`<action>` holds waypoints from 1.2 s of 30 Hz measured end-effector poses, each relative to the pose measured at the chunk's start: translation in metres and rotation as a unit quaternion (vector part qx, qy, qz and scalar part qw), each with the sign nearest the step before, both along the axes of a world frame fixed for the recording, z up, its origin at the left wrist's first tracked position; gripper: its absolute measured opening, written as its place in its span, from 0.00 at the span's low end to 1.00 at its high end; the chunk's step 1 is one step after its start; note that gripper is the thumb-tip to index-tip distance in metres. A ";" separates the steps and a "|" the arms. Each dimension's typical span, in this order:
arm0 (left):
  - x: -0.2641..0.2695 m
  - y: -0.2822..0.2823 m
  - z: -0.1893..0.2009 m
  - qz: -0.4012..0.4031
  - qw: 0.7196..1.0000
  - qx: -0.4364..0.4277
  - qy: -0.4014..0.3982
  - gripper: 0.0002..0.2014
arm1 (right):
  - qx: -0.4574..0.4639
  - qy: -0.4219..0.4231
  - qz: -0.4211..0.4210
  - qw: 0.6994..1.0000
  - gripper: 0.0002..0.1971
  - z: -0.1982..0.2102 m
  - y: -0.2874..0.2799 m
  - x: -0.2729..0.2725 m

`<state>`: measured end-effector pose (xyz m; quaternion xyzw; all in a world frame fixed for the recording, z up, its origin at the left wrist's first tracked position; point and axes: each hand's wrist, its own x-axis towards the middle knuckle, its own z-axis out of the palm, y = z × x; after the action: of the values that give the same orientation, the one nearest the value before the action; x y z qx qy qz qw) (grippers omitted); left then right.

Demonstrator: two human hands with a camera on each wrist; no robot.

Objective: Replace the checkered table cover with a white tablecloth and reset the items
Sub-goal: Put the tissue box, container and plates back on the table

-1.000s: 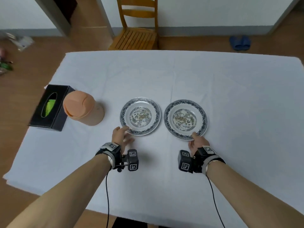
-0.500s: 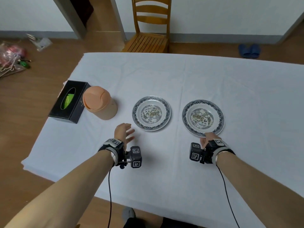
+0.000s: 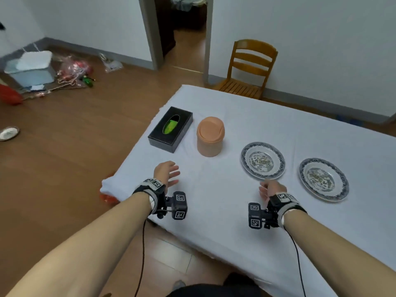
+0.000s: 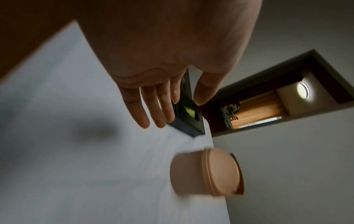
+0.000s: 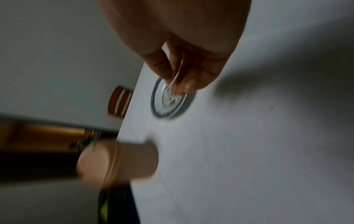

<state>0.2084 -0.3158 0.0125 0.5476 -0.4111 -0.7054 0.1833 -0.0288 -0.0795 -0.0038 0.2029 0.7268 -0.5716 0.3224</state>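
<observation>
— Tabletop condition? White tablecloth (image 3: 267,221) covers it fully.
— Hands? Left hand (image 3: 166,173) fingers (image 4: 153,110) spread, empty; right hand (image 3: 270,189) loosely curled, empty.
— Beyond? Two plates (image 3: 263,160) (image 3: 324,179), peach bin (image 3: 210,137), black tissue box (image 3: 170,129) set out.

Home: wooden chair (image 3: 248,69), doorway (image 3: 184,28)

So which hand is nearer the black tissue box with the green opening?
Left. The left hand hovers just in front of the black tissue box; the right hand is farther right, near the closer blue-rimmed plate.
</observation>
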 end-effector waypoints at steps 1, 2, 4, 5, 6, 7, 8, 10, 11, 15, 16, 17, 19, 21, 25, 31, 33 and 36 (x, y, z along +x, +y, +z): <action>0.026 -0.013 0.005 0.014 1.000 -0.004 -0.007 0.09 | -0.005 -0.001 0.045 0.999 0.04 0.005 -0.027 0.025; 0.052 -0.027 0.007 0.027 0.999 -0.011 -0.017 0.09 | -0.008 -0.010 0.107 0.994 0.04 0.010 -0.055 0.053; 0.105 -0.055 0.009 0.050 0.997 -0.026 -0.055 0.10 | -0.018 -0.017 0.216 0.976 0.04 0.011 -0.105 0.107; 0.130 -0.067 0.008 0.067 0.994 -0.029 -0.078 0.11 | -0.013 -0.025 0.268 0.963 0.04 0.011 -0.126 0.131; 0.155 -0.079 0.005 0.089 0.991 -0.029 -0.096 0.12 | -0.006 -0.029 0.316 0.948 0.04 0.010 -0.147 0.154; 0.180 -0.088 0.004 0.112 0.988 -0.025 -0.107 0.12 | -0.008 -0.032 0.360 0.933 0.05 0.012 -0.168 0.178; 0.203 -0.096 0.002 0.136 0.984 -0.019 -0.113 0.11 | -0.007 -0.031 0.395 0.918 0.04 0.013 -0.189 0.200; 0.248 -0.108 0.000 0.182 0.975 -0.012 -0.129 0.08 | -0.012 -0.029 0.456 0.889 0.03 0.011 -0.230 0.239; 0.268 -0.114 0.000 0.203 0.970 -0.010 -0.131 0.07 | -0.012 -0.028 0.486 0.873 0.03 0.012 -0.250 0.256; 0.345 -0.141 0.000 0.269 0.951 0.006 -0.152 0.08 | -0.008 -0.022 0.575 0.818 0.04 0.002 -0.341 0.312; 0.365 -0.149 0.000 0.287 0.945 0.008 -0.159 0.08 | -0.010 -0.017 0.591 0.807 0.04 -0.001 -0.366 0.326; 0.384 -0.157 0.001 0.306 0.937 0.010 -0.167 0.08 | -0.011 -0.013 0.605 0.796 0.04 -0.004 -0.390 0.339; 0.421 -0.171 0.007 0.340 0.920 0.015 -0.192 0.08 | -0.010 -0.008 0.622 0.783 0.06 -0.011 -0.433 0.365; 0.457 -0.185 0.014 0.362 0.907 0.018 -0.214 0.08 | -0.011 -0.018 0.635 0.772 0.10 -0.016 -0.469 0.394; 0.518 -0.211 0.017 0.385 0.889 0.019 -0.248 0.08 | -0.016 -0.026 0.673 0.739 0.07 -0.028 -0.531 0.456; 0.587 -0.258 -0.007 0.398 0.880 0.041 -0.257 0.10 | 0.004 -0.009 0.744 0.668 0.10 -0.043 -0.619 0.553; 0.614 -0.288 -0.023 0.398 0.881 0.044 -0.252 0.10 | 0.010 -0.003 0.755 0.655 0.09 -0.052 -0.654 0.584; 0.659 -0.349 -0.041 0.393 0.885 0.033 -0.246 0.11 | 0.022 0.015 0.759 0.651 0.09 -0.058 -0.711 0.624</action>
<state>0.8672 -0.6653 -0.0282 0.8259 -0.1701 -0.4317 0.3203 0.5955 -0.7909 -0.0619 -0.4207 0.6442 -0.1142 0.6285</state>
